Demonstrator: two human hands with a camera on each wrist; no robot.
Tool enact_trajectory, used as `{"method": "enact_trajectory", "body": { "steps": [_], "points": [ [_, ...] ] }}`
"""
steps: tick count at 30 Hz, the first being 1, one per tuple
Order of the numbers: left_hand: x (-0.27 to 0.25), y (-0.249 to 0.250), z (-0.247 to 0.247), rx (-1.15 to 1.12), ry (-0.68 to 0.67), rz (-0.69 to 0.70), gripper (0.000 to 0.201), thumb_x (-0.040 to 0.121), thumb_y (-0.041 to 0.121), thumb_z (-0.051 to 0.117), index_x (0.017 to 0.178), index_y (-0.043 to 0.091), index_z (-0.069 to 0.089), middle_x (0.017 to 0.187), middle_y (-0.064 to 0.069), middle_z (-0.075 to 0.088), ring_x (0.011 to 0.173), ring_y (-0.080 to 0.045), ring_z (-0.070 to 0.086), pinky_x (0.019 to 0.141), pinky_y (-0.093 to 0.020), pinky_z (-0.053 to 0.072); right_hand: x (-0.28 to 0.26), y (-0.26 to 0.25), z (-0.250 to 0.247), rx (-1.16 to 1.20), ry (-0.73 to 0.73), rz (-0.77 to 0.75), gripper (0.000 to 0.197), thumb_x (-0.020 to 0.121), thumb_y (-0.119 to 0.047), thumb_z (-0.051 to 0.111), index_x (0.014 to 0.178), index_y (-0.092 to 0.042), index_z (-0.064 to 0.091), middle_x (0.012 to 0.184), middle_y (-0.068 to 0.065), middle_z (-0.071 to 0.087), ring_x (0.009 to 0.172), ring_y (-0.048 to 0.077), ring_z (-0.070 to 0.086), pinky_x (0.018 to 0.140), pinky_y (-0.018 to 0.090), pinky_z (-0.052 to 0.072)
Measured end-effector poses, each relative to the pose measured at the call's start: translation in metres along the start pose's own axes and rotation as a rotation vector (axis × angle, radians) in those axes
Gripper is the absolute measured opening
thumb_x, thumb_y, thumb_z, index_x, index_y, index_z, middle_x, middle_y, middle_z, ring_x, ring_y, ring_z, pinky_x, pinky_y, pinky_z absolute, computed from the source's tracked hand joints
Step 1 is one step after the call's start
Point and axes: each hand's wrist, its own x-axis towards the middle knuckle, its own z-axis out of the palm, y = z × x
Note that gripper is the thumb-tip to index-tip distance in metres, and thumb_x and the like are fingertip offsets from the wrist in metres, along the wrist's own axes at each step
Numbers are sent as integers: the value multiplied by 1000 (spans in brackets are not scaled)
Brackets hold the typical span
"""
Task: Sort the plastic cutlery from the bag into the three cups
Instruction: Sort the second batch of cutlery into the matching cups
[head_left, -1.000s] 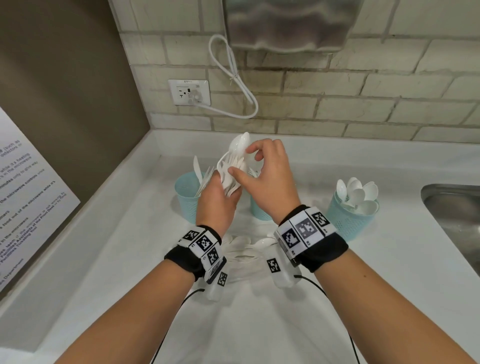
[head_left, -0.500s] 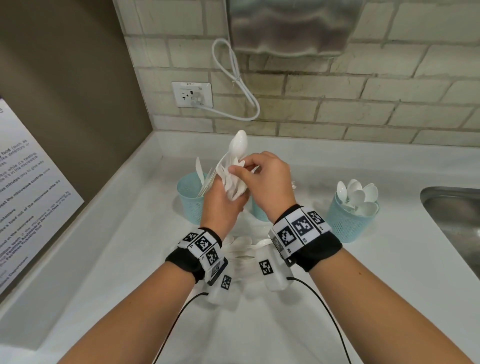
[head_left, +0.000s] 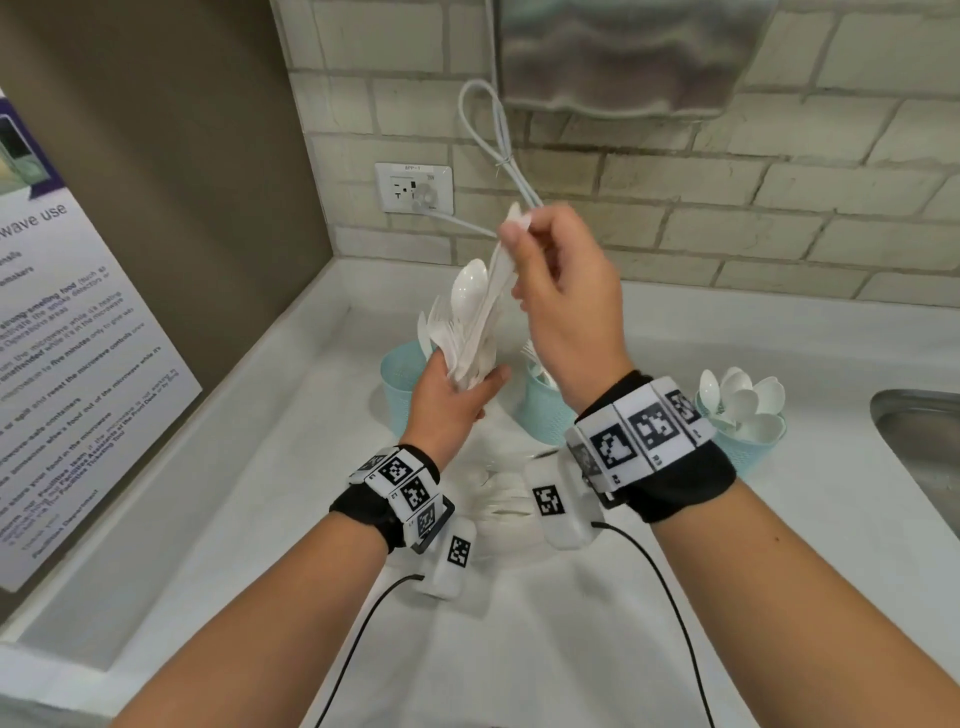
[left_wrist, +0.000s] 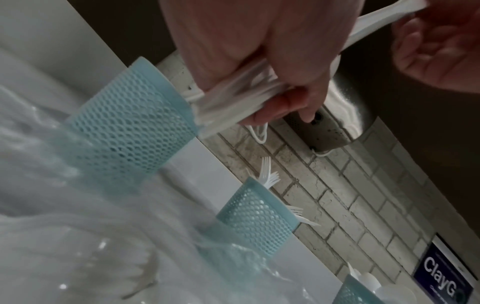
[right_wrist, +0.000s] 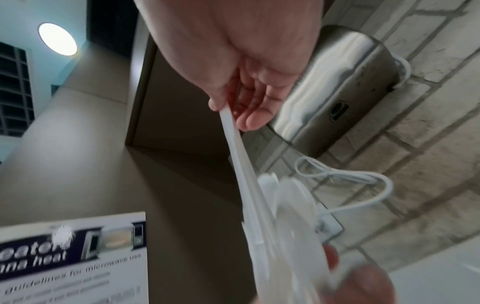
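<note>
My left hand (head_left: 467, 376) grips a bundle of white plastic cutlery (head_left: 467, 322) upright above the left teal mesh cup (head_left: 397, 384); a spoon bowl tops the bundle. My right hand (head_left: 521, 226) is raised above it and pinches the upper ends of a few long flat pieces (head_left: 498, 275) whose lower ends are still in the bundle. Their kind is unclear. The middle cup (head_left: 543, 415) holds forks and the right cup (head_left: 743, 452) holds spoons. The clear bag (head_left: 498, 501) lies on the counter under my wrists. The left wrist view shows the fingers (left_wrist: 275, 102) round the bundle.
A white counter (head_left: 260, 493) runs to a brick wall with an outlet (head_left: 414, 188) and looped cord (head_left: 498, 150). A steel dispenser (head_left: 623, 52) hangs above. A sink (head_left: 924, 441) sits at the right, and a microwave notice (head_left: 78, 364) is on the left wall.
My right hand has risen well above the bundle, drawing a few pinched pieces upward. My left hand keeps its grip in about the same place.
</note>
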Motion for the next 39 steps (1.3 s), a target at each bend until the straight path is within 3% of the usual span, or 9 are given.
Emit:
{"method": "enact_trajectory", "body": {
  "steps": [2, 7, 13, 17, 21, 27, 30, 34, 39],
  "points": [
    [1, 0, -9, 31, 28, 23, 30, 85, 17, 69, 110, 21, 54, 73, 8, 56, 50, 0, 46, 47, -15, 40, 9, -17, -7, 137, 46, -39, 11, 96, -21, 50, 87, -16, 52, 74, 5, 57, 61, 28, 59, 55, 33, 51],
    [4, 2, -38, 35, 180, 53, 33, 85, 21, 70, 113, 23, 52, 89, 14, 63, 69, 3, 57, 59, -11, 46, 25, -22, -6, 245, 171, -90, 13, 98, -20, 47, 86, -24, 48, 77, 0, 57, 57, 31, 63, 50, 32, 53],
    [4, 2, -62, 72, 213, 40, 32, 85, 23, 69, 112, 22, 51, 84, 8, 61, 62, -5, 52, 47, -15, 42, 9, 36, 52, 148, -42, 254, 17, 97, -21, 49, 81, -29, 49, 71, -9, 53, 60, 26, 64, 60, 43, 58],
    [3, 1, -62, 53, 217, 28, 29, 85, 18, 69, 110, 19, 53, 80, 6, 60, 55, -7, 50, 45, -18, 42, 0, 69, 73, 47, -207, 426, 17, 95, -24, 53, 104, -13, 61, 84, -4, 61, 77, 25, 68, 81, 45, 56],
    [3, 3, -59, 190, 222, 72, 26, 88, 19, 65, 111, 20, 51, 80, 3, 60, 53, -10, 52, 47, -19, 45, -8, 71, 72, -149, -196, 286, 30, 93, -38, 52, 112, -18, 63, 105, -1, 62, 107, 17, 51, 96, 38, 45],
    [7, 16, -38, 49, 217, 39, 12, 96, 18, 49, 105, 13, 56, 73, 5, 61, 65, -8, 58, 52, -14, 48, -32, 29, 65, -347, -174, 43, 37, 72, -61, 61, 73, -24, 55, 78, -11, 47, 85, 13, 48, 74, 29, 40],
    [5, 23, -34, 8, 208, 86, 19, 98, 21, 43, 93, 13, 60, 67, 5, 62, 61, -4, 62, 54, -14, 50, -36, 29, 63, -451, -205, 58, 21, 75, -43, 65, 75, -24, 59, 80, -12, 44, 89, 15, 49, 77, 34, 45],
    [5, 26, -21, -93, 212, 9, 30, 95, 26, 51, 118, 9, 60, 83, 4, 62, 75, -6, 60, 60, -16, 52, -34, 29, 53, -290, -105, 66, 12, 76, -30, 66, 75, -21, 58, 80, -10, 49, 88, 13, 49, 73, 28, 45],
    [6, 8, -25, 390, 182, 148, 45, 88, 25, 62, 129, 25, 45, 103, 5, 64, 91, -17, 63, 81, -32, 54, -13, 5, 31, -10, 108, 45, 12, 87, -21, 59, 84, -20, 48, 80, -5, 58, 76, 14, 57, 67, 25, 47]
  ]
}}
